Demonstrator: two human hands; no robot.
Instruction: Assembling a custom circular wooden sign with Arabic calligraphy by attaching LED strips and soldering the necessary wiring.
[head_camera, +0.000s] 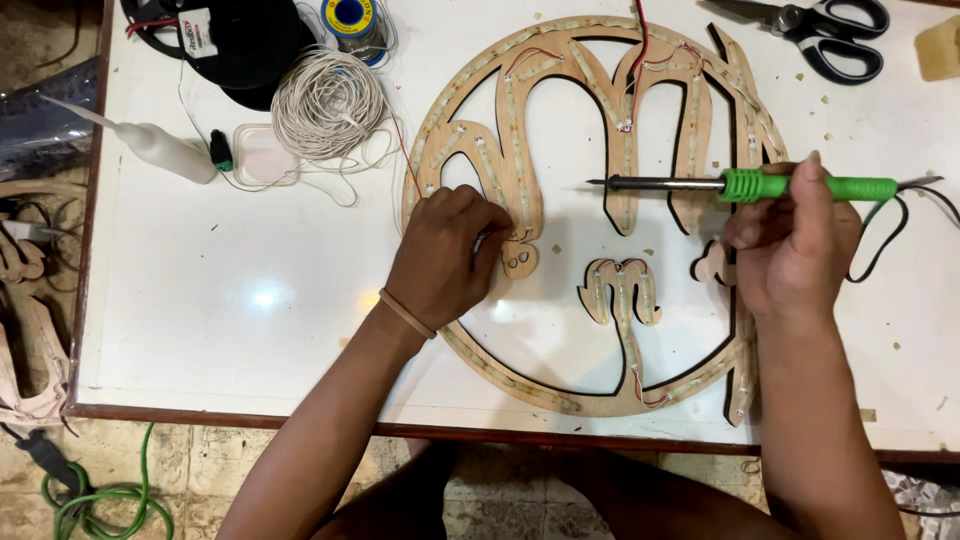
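Note:
A round laser-cut wooden sign (470, 110) with curved letter shapes and light strips wired in red lies flat on the white table (200, 300). My left hand (447, 255) rests on its left inner part, fingers curled and pressing at a small wire spot near the lower end of a curved piece. My right hand (795, 240) holds a soldering iron (760, 185) with a green handle, lying level, its metal tip pointing left above the sign's middle. A black cord trails from the iron to the right.
A coil of white wire (328, 103), a solder spool (350, 18), a white glue bottle (160, 148), a small clear dish (262, 155) and a black round thing (250, 45) sit at the back left. Scissors (825, 30) lie at the back right. More wooden cut-outs (25, 280) lie left of the table.

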